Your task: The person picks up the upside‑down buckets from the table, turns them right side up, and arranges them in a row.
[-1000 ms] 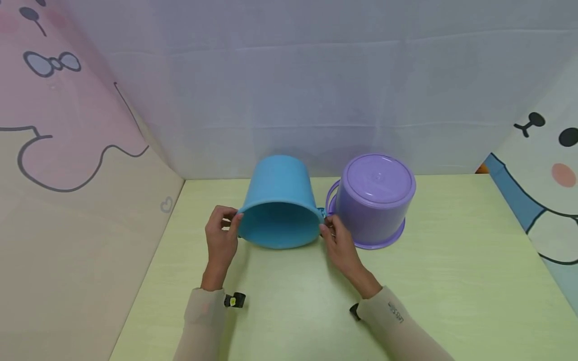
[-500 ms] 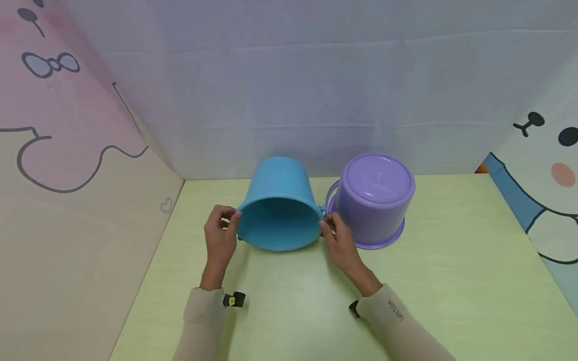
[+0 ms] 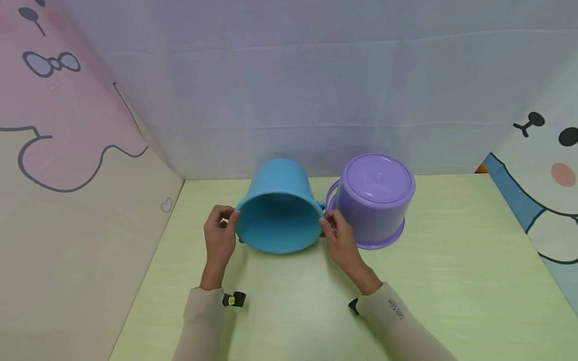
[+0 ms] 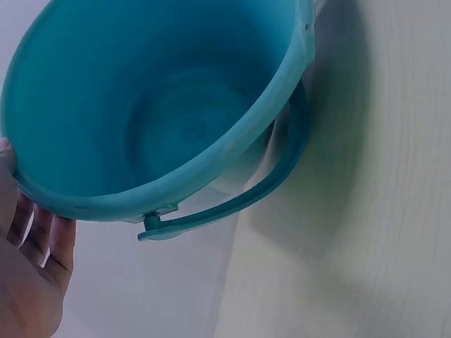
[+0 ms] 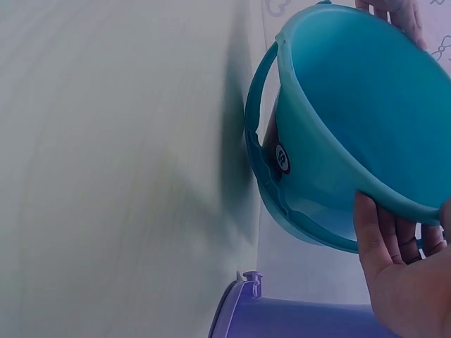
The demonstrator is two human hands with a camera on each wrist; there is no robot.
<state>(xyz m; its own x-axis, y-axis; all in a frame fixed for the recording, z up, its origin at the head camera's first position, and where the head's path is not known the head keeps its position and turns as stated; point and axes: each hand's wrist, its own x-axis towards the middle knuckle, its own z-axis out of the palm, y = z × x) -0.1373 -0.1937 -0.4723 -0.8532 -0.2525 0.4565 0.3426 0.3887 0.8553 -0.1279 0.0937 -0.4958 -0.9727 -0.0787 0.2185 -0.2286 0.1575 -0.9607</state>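
A blue plastic bucket [image 3: 280, 220] is tilted so its mouth faces me. My left hand [image 3: 220, 238] pinches its rim on the left, thumb at the lip and fingers outside. On the opposite side my right hand [image 3: 341, 243] grips the rim the same way. In the left wrist view the bucket's handle [image 4: 278, 172] hangs under the rim, over its shadow on the table. The right wrist view shows a small dark label [image 5: 282, 158] on the bucket's outer wall. Immediately right of the blue bucket, a purple bucket [image 3: 375, 200] stands upside down, its base up.
The pale yellow-green table [image 3: 460, 260] ends at a plain greyish curtain [image 3: 289, 85] behind the buckets. A cartoon-printed panel [image 3: 77, 210] rises along the left edge, another panel [image 3: 548, 190] on the right. The purple bucket's handle [image 3: 331, 195] sticks out towards the blue bucket.
Held by both hands, the blue bucket has tipped further, its mouth turning up and showing more of the inside. The hands have barely shifted. The purple bucket has stayed put.
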